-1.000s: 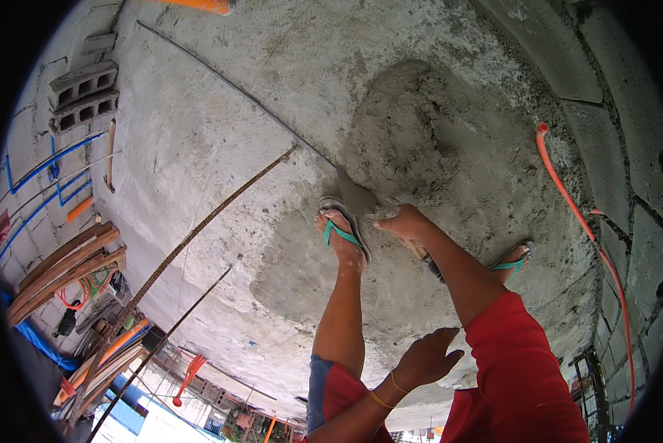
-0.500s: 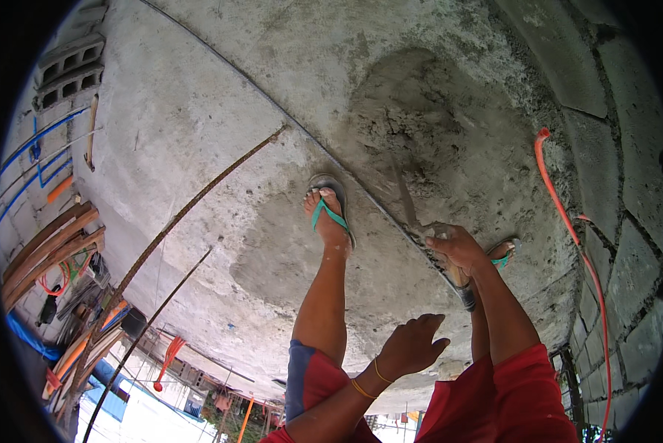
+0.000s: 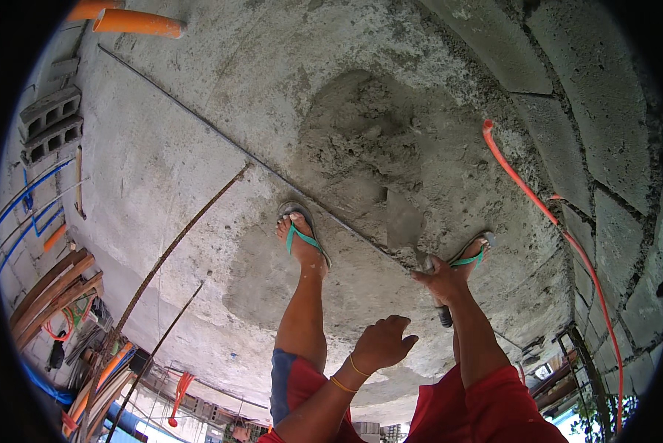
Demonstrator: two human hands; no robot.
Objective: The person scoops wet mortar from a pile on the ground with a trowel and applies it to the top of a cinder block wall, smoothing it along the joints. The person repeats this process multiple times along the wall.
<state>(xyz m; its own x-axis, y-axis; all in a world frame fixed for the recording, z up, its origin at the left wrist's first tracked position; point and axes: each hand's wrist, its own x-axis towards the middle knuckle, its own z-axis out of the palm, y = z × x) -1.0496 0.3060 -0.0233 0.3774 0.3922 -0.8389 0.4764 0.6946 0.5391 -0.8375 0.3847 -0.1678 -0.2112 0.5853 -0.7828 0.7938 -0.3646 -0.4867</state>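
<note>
My right hand (image 3: 448, 280) is closed round the handle of a trowel (image 3: 403, 220). The trowel's grey blade lies broad side up over the near part of a wet mortar patch (image 3: 361, 136), and its dark handle end sticks out below the hand. My left hand (image 3: 383, 342) hovers in front of my left knee, fingers loosely stretched and holding nothing. A long thin steel bar (image 3: 198, 117) runs diagonally across the concrete floor (image 3: 161, 170), passing between my feet toward my right hand.
A rusty rebar (image 3: 191, 225) and a shorter bar (image 3: 169, 325) stick up at left. An orange-red conduit (image 3: 523, 188) rises beside the block wall (image 3: 604, 148) at right. Hollow blocks (image 3: 51, 122), wooden pieces (image 3: 51, 295) and orange pipes (image 3: 139, 23) lie along the left side.
The trowel blade has turned from nearly edge-on to broad side up. My view has shifted, bringing orange pipes in at the top left. My left hand stays raised and unoccupied.
</note>
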